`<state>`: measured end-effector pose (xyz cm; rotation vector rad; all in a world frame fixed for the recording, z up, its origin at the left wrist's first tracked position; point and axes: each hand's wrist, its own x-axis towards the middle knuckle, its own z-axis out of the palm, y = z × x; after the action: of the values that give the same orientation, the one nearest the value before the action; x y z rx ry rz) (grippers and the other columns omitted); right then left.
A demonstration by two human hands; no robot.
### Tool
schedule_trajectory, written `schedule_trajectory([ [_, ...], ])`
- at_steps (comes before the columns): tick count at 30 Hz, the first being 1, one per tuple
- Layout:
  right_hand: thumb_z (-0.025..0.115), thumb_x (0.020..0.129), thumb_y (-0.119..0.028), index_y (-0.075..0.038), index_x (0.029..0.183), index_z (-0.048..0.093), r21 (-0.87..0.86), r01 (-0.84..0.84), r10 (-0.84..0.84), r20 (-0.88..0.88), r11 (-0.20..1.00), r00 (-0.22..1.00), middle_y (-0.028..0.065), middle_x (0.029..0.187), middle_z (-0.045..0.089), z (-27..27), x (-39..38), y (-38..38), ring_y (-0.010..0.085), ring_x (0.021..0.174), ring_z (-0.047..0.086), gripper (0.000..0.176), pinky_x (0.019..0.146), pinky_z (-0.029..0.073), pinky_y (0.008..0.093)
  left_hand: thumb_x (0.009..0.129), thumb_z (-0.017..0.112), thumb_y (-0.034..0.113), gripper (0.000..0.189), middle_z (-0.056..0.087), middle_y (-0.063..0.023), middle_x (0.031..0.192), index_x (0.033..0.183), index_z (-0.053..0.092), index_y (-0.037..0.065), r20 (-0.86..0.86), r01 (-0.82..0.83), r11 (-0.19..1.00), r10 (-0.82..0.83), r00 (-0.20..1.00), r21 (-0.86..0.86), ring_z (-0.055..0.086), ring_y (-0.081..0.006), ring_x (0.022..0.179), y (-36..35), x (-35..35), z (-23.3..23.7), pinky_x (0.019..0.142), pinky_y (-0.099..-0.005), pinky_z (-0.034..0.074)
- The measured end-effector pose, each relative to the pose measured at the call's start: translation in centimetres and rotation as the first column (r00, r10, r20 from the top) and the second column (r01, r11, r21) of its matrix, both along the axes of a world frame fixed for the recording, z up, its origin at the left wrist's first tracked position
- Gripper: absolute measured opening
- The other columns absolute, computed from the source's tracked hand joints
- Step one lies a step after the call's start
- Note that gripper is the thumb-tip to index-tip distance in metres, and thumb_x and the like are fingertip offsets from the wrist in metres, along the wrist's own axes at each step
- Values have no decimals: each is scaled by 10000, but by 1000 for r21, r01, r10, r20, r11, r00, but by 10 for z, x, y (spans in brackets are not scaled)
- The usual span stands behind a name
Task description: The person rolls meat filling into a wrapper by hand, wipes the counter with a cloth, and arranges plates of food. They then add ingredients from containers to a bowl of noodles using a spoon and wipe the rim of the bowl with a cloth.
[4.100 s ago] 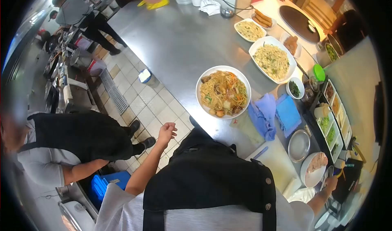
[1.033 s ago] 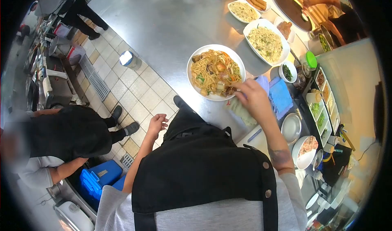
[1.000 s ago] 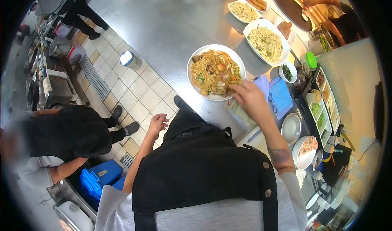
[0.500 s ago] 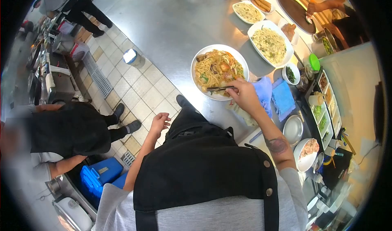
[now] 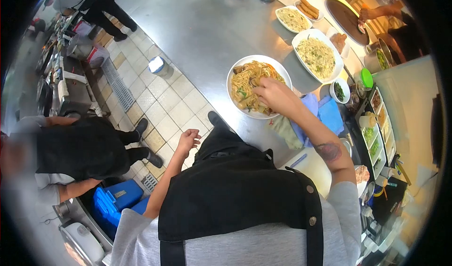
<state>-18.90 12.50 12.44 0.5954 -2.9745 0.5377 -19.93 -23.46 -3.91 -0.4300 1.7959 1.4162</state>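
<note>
On the worktop [image 5: 202, 45] near its edge: plate [image 5: 230, 90] of noodles [image 5: 245, 89], right hand [image 5: 274, 95] over it, fingers bent, can't tell if gripping. Left hand [image 5: 189, 141] half-curled, empty, off the edge. Go light from above; don't drag noodles over the rim.

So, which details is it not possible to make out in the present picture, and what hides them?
All in the head view:
Whether the right hand has anything in its grip: hidden by the hand itself, over the noodles.
Most of the metal dish: behind the right forearm.
Head of the standing person: cut off at the top.
Label on the blue container: too small.
</note>
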Motion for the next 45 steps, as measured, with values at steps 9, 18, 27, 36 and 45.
schedule_trajectory([
  [9,615,702,-66,-5,734,636,113,-136,123,119,984,985,139,798,577,3,-39,-15,313,779,601,72,709,487,412,898,466,192,255,619,-58,862,1088,555,46,20,11,1000,-10,1000,-27,569,-125,626,-3,6,-6,558,-254,449],
  [18,650,717,-73,-19,852,630,-34,131,-130,48,991,990,131,834,565,65,-7,14,316,813,581,147,722,480,390,902,466,206,257,618,-50,853,1088,551,50,4,16,1000,-16,1000,-11,569,-115,635,-4,3,-4,542,-241,439],
  [27,614,721,-95,-32,810,639,77,187,-179,-95,979,979,131,812,576,64,7,32,316,772,599,112,689,497,407,904,473,203,250,614,-50,866,1093,546,56,11,25,999,-25,1000,32,566,-115,648,-2,1,-3,560,-237,434],
  [36,694,713,-215,-42,776,700,179,560,-587,301,809,752,199,734,642,42,54,74,338,732,635,185,665,501,416,905,464,197,246,622,-38,887,1100,548,73,41,28,999,-27,999,-38,574,-113,665,-4,3,-6,563,-229,437],
  [45,732,653,-294,-38,799,714,150,524,-504,580,839,640,198,765,659,17,27,93,307,723,648,295,664,498,374,909,452,189,236,615,-26,864,1090,554,76,7,45,999,-45,999,-14,568,-106,661,1,-3,-5,569,-235,434],
])
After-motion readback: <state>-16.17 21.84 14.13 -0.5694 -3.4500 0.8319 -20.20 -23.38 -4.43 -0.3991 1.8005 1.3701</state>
